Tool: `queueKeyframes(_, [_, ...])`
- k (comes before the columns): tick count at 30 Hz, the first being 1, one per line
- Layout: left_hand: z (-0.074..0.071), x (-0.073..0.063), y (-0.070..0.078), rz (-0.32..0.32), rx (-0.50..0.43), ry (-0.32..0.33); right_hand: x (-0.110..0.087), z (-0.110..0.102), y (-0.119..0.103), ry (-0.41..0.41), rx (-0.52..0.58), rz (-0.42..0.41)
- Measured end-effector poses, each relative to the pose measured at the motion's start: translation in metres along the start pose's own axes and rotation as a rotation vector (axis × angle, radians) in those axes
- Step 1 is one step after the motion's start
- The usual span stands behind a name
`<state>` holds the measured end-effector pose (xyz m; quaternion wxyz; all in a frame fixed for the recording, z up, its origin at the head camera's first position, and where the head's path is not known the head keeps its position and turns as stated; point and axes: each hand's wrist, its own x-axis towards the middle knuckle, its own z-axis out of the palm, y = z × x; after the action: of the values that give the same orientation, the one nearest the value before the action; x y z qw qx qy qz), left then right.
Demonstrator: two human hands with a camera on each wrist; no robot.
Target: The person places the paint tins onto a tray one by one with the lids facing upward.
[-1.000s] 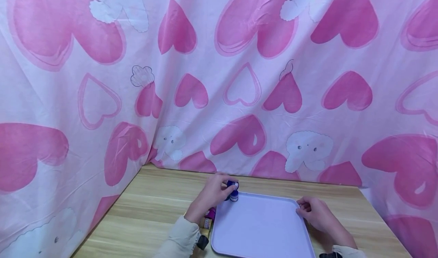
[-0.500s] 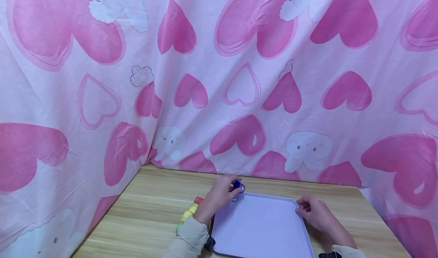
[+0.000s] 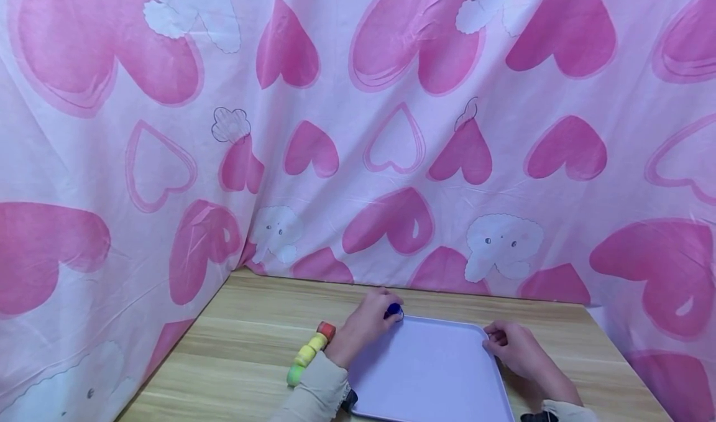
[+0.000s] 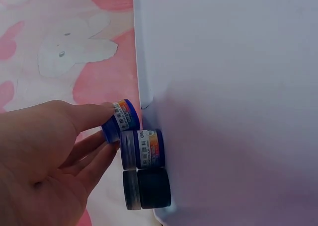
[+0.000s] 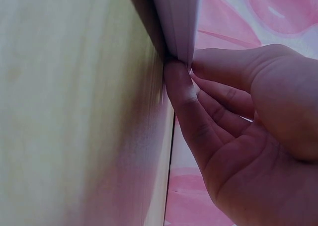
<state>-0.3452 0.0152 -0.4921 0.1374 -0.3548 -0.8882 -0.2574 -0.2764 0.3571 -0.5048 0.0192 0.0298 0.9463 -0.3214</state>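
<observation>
At the back left corner of the white tray (image 3: pixel 431 372), my left hand (image 3: pixel 365 324) pinches a small blue paint jar (image 3: pixel 394 311) between thumb and fingers. In the left wrist view that paint jar (image 4: pixel 126 115) is tilted. Right beside it are a dark blue paint jar (image 4: pixel 149 149) with a printed label and a darker, nearly black paint jar (image 4: pixel 154 188), both along the tray's edge. My right hand (image 3: pixel 519 350) pinches the back right corner of the tray; the right wrist view has its thumb and index finger on either side of the rim (image 5: pixel 176 25).
On the wooden table (image 3: pixel 246 347), left of my left forearm, stands a row of small jars: a red one (image 3: pixel 327 330), yellow ones (image 3: pixel 311 347) and a green one (image 3: pixel 295 375). A pink heart-patterned cloth (image 3: pixel 313 223) hangs behind and at the sides.
My left hand has moved right along the tray's back left corner with the blue paint jar. The red, yellow and green jars have come into view behind the forearm. My right hand stays put.
</observation>
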Motion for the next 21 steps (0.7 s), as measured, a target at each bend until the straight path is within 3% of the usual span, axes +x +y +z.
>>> queueKeyframes(13, [0.0048, -0.0008, 0.0028, 0.091, 0.080, -0.086, 0.0006, 0.0010, -0.0022, 0.002, 0.007, 0.009])
queueKeyframes(21, [0.0076, -0.0031, 0.0055, 0.062, 0.085, -0.095, -0.0008, 0.0006, -0.0013, 0.003, 0.011, 0.014])
